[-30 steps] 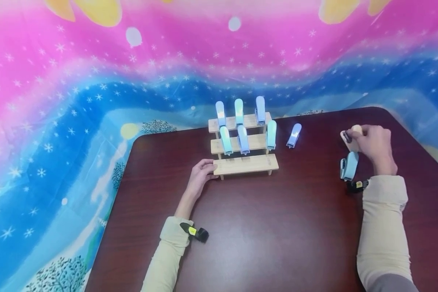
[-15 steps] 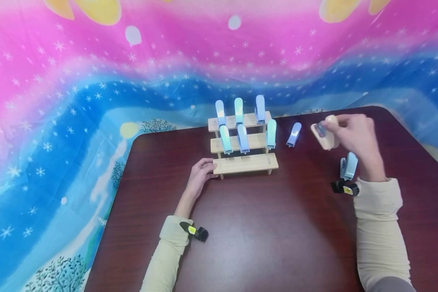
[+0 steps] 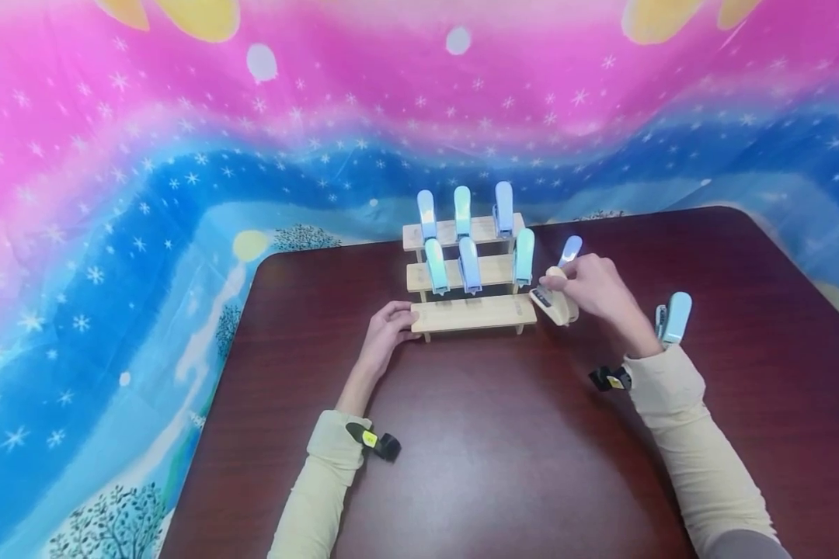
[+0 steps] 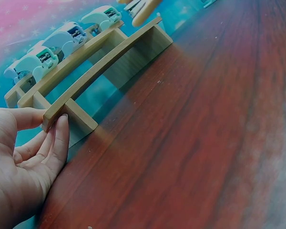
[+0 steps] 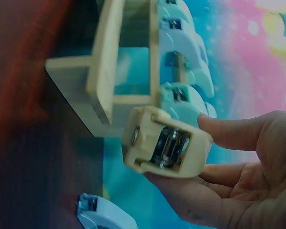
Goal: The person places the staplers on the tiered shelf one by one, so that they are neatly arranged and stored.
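Observation:
A three-step wooden stand (image 3: 471, 314) sits at the back middle of the dark table (image 3: 503, 450). Its top two steps carry several upright blue and teal staplers (image 3: 468, 264); its lowest step is bare. My left hand (image 3: 400, 320) grips the left end of that lowest step, thumb on one side and fingers on the other (image 4: 61, 138). My right hand (image 3: 566, 286) pinches a beige stapler (image 3: 554, 304) just off the step's right end. The right wrist view shows the beige stapler (image 5: 167, 143) held between thumb and fingers, metal face toward the stand (image 5: 102, 71).
A blue stapler (image 3: 571, 250) stands on the table just behind my right hand, and another blue stapler (image 3: 673, 318) stands to the right by my forearm. A pink and blue starry cloth (image 3: 182, 155) hangs behind and left of the table.
My right hand has carried the beige stapler from the table's far right leftward, to the right end of the stand's lowest step. The left hand has stayed on the stand.

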Demonstrator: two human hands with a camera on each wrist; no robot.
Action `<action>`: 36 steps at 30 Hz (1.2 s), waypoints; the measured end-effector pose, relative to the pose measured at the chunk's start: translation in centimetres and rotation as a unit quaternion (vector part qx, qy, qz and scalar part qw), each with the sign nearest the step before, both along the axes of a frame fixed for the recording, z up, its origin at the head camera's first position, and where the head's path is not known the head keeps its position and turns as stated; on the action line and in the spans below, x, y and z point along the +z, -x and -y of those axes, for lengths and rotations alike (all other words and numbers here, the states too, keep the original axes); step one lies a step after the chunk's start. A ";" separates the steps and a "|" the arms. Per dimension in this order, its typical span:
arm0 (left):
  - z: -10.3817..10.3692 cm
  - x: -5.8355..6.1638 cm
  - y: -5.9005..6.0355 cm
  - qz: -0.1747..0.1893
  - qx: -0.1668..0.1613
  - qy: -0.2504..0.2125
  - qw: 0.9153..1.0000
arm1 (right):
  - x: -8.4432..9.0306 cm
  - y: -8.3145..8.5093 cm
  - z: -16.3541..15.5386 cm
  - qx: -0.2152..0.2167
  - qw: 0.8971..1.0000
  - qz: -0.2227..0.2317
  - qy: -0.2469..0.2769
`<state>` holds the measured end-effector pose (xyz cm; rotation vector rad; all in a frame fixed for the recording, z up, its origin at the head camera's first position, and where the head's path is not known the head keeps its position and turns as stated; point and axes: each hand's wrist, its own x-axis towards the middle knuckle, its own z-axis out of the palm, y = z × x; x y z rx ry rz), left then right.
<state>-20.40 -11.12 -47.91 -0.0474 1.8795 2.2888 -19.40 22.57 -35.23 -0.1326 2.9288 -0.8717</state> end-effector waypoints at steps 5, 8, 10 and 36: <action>0.0 0.1 0.0 0.001 -0.001 0.004 1.000 | -0.6 0.1 0.8 0.003 1.000 0.021 0.010; 0.0 0.2 0.0 0.003 -0.001 -0.001 1.000 | -0.7 0.1 1.0 -0.005 0.999 0.040 0.031; 0.0 0.2 0.0 0.003 -0.001 -0.003 1.000 | -0.7 0.1 1.1 -0.009 0.997 0.054 0.050; 0.0 0.2 0.0 0.003 -0.007 -0.013 1.000 | -1.4 0.5 1.6 0.007 0.981 0.090 0.170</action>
